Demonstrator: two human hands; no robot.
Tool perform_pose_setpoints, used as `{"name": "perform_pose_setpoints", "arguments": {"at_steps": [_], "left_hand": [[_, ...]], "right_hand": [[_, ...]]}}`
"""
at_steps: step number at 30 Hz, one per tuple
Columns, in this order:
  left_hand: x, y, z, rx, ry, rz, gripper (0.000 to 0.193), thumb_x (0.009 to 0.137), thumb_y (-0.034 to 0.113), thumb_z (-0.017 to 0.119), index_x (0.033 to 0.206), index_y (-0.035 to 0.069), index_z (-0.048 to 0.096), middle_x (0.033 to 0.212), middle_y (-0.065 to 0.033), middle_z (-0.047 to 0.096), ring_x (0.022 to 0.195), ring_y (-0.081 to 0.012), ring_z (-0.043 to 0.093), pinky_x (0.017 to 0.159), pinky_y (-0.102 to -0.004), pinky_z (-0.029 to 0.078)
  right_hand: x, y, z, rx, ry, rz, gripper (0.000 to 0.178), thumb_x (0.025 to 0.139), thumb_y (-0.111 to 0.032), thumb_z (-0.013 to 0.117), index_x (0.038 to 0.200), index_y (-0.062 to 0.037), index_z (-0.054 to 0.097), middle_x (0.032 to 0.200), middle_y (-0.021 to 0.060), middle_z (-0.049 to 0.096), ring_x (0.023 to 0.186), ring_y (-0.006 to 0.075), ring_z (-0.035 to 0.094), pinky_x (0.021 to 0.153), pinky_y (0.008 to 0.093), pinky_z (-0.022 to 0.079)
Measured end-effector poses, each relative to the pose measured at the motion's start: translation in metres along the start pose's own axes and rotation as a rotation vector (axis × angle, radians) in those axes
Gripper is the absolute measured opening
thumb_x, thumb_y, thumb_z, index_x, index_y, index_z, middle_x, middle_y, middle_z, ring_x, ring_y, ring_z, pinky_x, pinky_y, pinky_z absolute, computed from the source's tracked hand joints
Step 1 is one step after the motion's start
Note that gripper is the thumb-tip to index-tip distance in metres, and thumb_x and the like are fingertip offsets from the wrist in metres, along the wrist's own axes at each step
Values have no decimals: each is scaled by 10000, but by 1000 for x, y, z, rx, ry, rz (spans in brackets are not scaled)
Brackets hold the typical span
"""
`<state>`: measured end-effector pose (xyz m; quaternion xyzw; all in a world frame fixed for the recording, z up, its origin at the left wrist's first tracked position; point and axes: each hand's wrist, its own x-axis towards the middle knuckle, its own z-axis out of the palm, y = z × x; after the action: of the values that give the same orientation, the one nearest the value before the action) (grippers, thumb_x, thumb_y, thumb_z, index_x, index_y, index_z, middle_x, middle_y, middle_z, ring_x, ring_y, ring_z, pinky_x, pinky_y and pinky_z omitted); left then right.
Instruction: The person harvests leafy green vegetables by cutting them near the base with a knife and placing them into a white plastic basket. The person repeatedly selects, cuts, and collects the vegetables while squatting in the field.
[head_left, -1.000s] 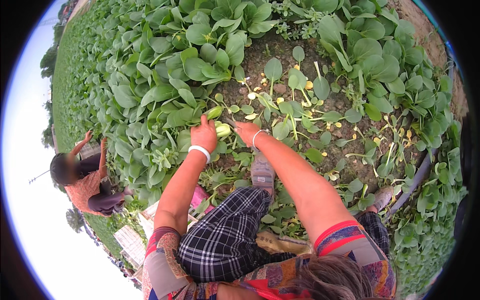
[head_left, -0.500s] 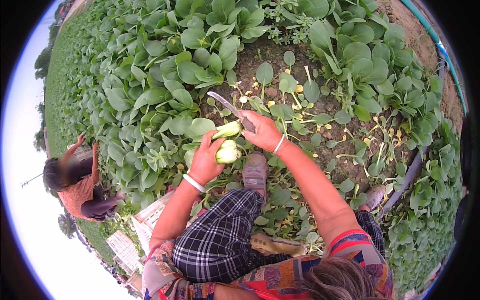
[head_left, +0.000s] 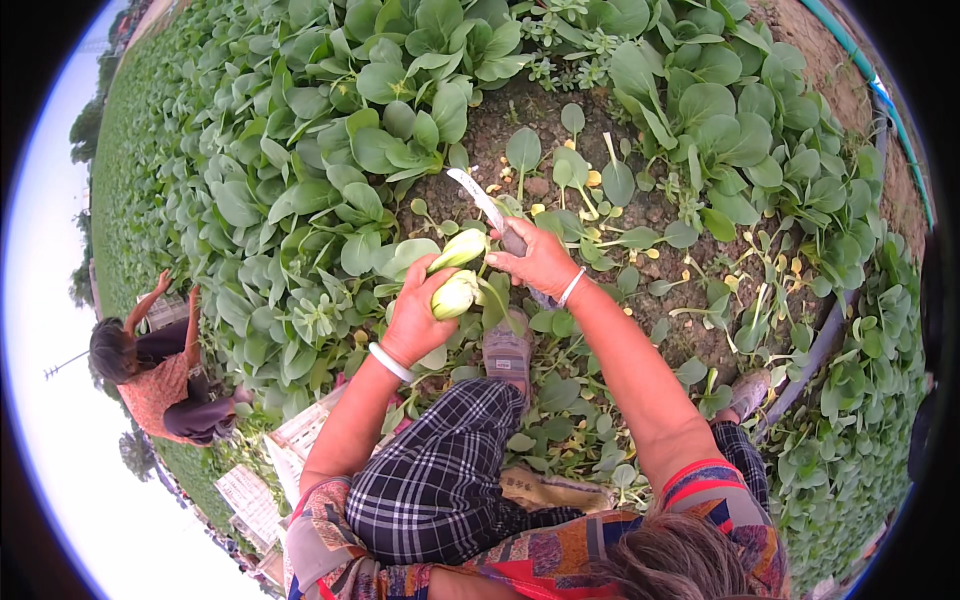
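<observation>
My left hand [head_left: 408,318], a white bangle on its wrist, is wrapped round two bok choy heads [head_left: 457,296]. Their pale cut bases point right, and their leaves lie partly hidden behind the hand. A loose leaf stalk [head_left: 494,300] hangs beside the bases, close to my right hand. My right hand [head_left: 545,262] grips a knife [head_left: 474,193] by its handle, the blade pointing up and left, away from the bok choy. Its thumb reaches toward the bases; whether it touches them I cannot tell.
Standing bok choy plants [head_left: 340,190] crowd the left and far side. Cut leaves [head_left: 620,185] litter the soil ahead. White crates [head_left: 248,500] stand at lower left, near a crouching co-worker [head_left: 155,375]. A dark hose [head_left: 812,350] and a teal hose [head_left: 850,45] run along the right.
My right hand has shifted slightly right and down, and the knife has turned more upright. The bok choy bases show more apart, with a leaf stalk now hanging beside them.
</observation>
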<state>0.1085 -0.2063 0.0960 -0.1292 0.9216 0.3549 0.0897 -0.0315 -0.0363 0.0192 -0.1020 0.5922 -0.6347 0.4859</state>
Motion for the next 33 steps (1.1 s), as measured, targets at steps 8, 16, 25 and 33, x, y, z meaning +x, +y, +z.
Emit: {"name": "perform_pose_setpoints", "arguments": {"at_steps": [8,16,25,33], "left_hand": [[6,6,4,21,-34,1,542,634,23,679,1171,31,610,1262,-188,498,1169,-365,520,1009,-371,423],[9,-4,6,85,-39,-29,531,641,54,685,1165,23,607,1261,-200,509,1135,-374,540,983,-384,446],[6,-12,-9,-604,-146,-334,479,677,-4,590,1155,7,608,1145,-73,589,1045,-213,578,936,-304,448],[13,11,4,-1086,-219,-423,526,674,-1,567,1199,-7,568,1075,-51,633,966,-175,613,875,-305,481]], "right_hand": [[11,11,-13,-612,120,-236,375,771,-110,661,1139,-81,594,766,110,637,635,240,628,601,358,504],[11,11,-9,-667,302,-173,247,741,-131,647,977,-80,597,816,186,663,769,398,642,699,465,512],[15,-2,2,250,94,-55,706,795,-161,785,1398,-59,432,1037,-7,627,644,56,545,521,217,471],[23,12,3,220,124,-118,370,811,-137,734,1115,-45,546,778,6,578,498,76,522,470,242,444]]}}
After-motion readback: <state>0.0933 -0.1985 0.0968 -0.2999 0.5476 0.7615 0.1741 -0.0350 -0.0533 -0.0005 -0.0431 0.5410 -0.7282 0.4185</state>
